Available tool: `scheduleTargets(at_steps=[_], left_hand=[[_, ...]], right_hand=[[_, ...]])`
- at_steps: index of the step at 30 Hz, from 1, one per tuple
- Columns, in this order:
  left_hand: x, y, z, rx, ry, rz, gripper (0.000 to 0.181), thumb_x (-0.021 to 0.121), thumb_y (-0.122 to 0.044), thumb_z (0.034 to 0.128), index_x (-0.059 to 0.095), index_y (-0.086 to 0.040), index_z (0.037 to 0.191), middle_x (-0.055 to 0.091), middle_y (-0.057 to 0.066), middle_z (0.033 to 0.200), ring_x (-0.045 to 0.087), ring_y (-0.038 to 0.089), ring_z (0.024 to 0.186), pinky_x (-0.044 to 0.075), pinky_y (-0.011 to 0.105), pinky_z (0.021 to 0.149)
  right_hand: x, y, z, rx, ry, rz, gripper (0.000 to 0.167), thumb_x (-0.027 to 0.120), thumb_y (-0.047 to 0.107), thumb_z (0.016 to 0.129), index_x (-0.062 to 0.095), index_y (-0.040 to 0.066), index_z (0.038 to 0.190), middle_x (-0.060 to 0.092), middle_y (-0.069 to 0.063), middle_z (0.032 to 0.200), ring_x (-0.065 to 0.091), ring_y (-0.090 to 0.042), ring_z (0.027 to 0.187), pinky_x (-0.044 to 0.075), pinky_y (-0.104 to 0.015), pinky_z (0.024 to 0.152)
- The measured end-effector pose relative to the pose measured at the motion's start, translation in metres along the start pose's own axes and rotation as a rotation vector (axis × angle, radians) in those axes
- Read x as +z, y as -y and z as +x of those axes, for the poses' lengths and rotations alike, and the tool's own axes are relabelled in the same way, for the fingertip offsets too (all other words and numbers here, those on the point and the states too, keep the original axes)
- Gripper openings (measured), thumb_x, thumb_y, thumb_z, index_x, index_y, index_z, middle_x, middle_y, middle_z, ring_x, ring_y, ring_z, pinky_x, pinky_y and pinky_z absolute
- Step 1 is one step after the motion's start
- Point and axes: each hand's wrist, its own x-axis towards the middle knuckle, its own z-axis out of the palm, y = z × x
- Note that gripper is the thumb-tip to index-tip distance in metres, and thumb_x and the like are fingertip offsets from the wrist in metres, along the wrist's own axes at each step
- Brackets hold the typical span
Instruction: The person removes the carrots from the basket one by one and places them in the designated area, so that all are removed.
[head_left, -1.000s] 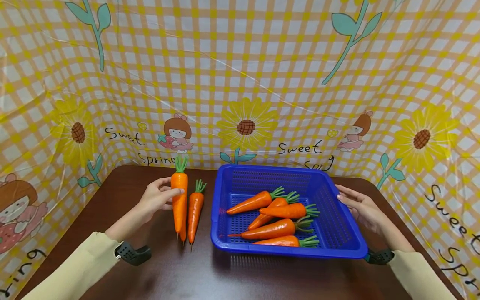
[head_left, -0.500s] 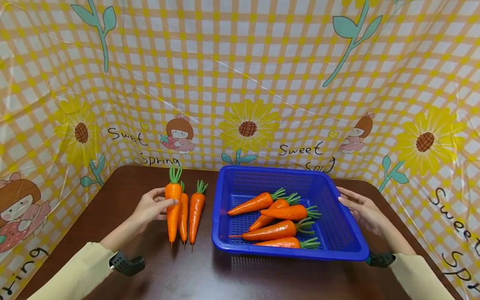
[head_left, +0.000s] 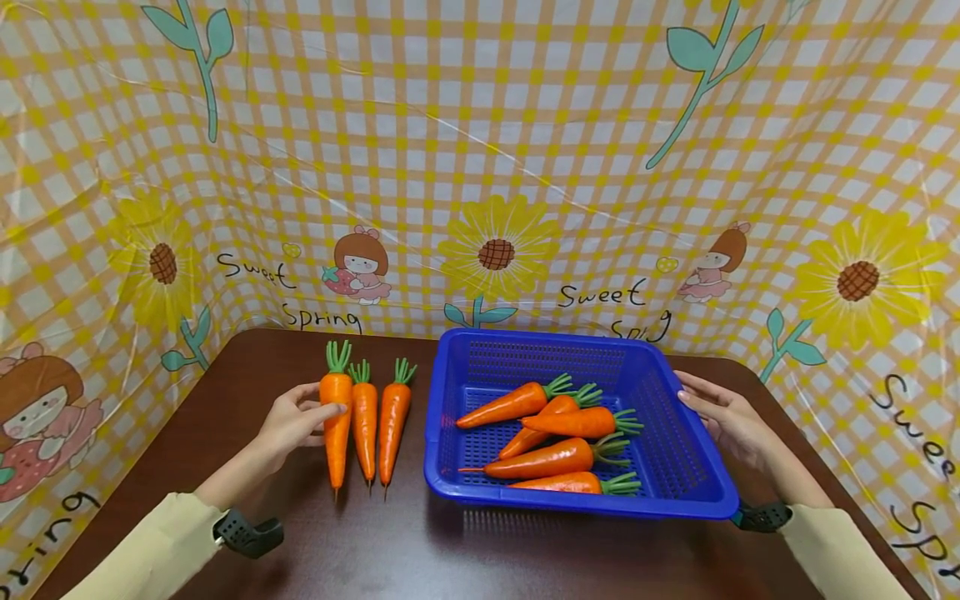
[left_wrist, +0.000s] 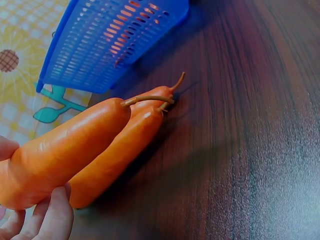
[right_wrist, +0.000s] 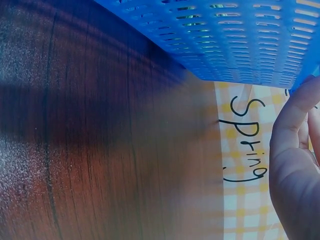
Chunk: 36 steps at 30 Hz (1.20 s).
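My left hand (head_left: 294, 419) grips an orange carrot (head_left: 337, 429) with a green stub top, thumb across its front and fingers behind. In the left wrist view this carrot (left_wrist: 65, 152) partly covers two others. Whether its tip touches the table cannot be told. Close to its right, two more carrots, a middle one (head_left: 364, 429) and a right one (head_left: 393, 429), lie side by side, tops pointing away. At the right, my right hand (head_left: 726, 417) holds the rim of a blue plastic basket (head_left: 581, 502), thumb on the rim; its other fingers are partly hidden. Several carrots (head_left: 540, 458) lie inside.
The dark brown wooden table (head_left: 390, 550) has a checked sunflower cloth (head_left: 420, 167) hanging around its back and sides. Black bands sit on both wrists, the left wristband (head_left: 251, 533) and the right wristband (head_left: 761, 517). The basket fills the table's centre right.
My left hand has moved left and slightly toward me with its carrot, away from the middle carrot it had covered. The three carrots now stand in a row. My right hand and the basket stay put.
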Motion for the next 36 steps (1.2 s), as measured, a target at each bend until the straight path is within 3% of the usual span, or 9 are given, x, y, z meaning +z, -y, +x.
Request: scheduleTargets(at_steps=[18,36], left_hand=[[-0.007,0.018,0.007,-0.075,-0.063,0.038,0.079,0.068,-0.026,0.0883,0.024,0.009,0.145,0.060,0.022,0.112,0.066,0.011,0.076,0.060,0.037,0.073],[-0.008,0.026,0.015,-0.078,-0.081,0.104,0.078,0.070,-0.027,0.0862,0.030,0.010,0.142,0.062,0.021,0.106,0.065,0.012,0.073,0.060,0.037,0.070]], right_hand=[[-0.001,-0.002,0.002,-0.011,-0.007,-0.028,0.032,0.046,0.012,0.102,0.059,0.031,0.124,0.070,0.009,0.109,0.071,-0.011,0.091,0.059,-0.029,0.073],[0.002,-0.001,-0.002,-0.011,-0.008,-0.013,0.033,0.046,0.012,0.102,0.059,0.028,0.127,0.070,0.008,0.108,0.071,-0.012,0.090,0.059,-0.029,0.073]])
